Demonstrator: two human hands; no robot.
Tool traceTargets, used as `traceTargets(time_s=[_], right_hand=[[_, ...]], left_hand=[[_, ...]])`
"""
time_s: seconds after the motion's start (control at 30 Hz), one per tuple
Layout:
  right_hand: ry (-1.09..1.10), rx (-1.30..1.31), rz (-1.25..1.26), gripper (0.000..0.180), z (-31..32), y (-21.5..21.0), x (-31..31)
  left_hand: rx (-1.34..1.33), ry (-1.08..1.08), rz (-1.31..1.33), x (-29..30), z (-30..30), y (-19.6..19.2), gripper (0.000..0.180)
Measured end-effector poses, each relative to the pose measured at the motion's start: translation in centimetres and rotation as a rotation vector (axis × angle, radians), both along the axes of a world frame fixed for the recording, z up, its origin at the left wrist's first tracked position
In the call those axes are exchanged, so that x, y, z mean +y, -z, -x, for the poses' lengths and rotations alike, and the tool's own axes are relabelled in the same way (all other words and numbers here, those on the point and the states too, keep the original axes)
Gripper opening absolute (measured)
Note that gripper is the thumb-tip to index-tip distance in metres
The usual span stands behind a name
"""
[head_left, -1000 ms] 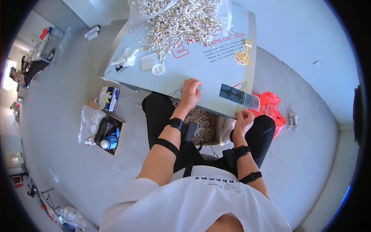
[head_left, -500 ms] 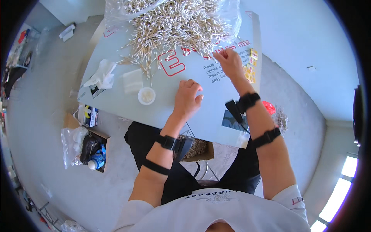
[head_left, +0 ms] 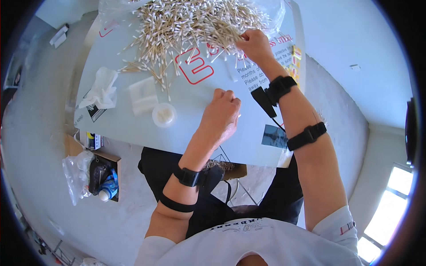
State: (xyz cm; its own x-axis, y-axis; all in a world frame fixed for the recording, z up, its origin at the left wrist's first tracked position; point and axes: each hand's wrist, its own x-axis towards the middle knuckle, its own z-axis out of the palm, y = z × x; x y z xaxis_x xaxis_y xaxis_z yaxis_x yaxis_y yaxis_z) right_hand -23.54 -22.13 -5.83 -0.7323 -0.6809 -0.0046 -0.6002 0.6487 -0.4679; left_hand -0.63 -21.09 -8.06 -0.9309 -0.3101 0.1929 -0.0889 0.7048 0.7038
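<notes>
The right hand (head_left: 252, 43) has reached further into the heap of wooden-stemmed cotton swabs (head_left: 191, 26) at the pale surface's (head_left: 133, 128) far edge, fingers pinching some; the left hand (head_left: 220, 116) stays fisted mid-surface.

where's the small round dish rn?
Head view: the round dish sits on the table's left side, just below a folded white pad and left of the left hand, apart from it.

Big loose heap of wooden cotton swabs (head_left: 186, 26) on table's far side, strays spilling nearer.
</notes>
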Motion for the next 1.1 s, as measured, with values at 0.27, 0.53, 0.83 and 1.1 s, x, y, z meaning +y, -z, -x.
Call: traceTargets(time_s=[0.27, 0.53, 0.83, 1.1], right_hand=[[-0.069, -0.226, 0.273, 0.025, -3.9, 1.0, 10.3], [0.143, -0.056, 0.334, 0.031, -9.2, 1.6, 16.0], [0.059, 0.097, 0.328, 0.025, -12.5, 3.9, 15.5], [0.160, 0.098, 0.379, 0.018, -12.7, 3.4, 14.3]], left_hand=[[-0.128, -0.083, 0.211, 0.0, -0.4, 0.2, 0.042], [-0.168, -0.208, 0.292, -0.7, -0.3, 2.1, 0.055], [-0.050, -0.215, 0.291, -0.8, -0.7, 1.4, 0.051], [-0.104, -0.118, 0.151, -0.7, -0.6, 0.3, 0.047]])
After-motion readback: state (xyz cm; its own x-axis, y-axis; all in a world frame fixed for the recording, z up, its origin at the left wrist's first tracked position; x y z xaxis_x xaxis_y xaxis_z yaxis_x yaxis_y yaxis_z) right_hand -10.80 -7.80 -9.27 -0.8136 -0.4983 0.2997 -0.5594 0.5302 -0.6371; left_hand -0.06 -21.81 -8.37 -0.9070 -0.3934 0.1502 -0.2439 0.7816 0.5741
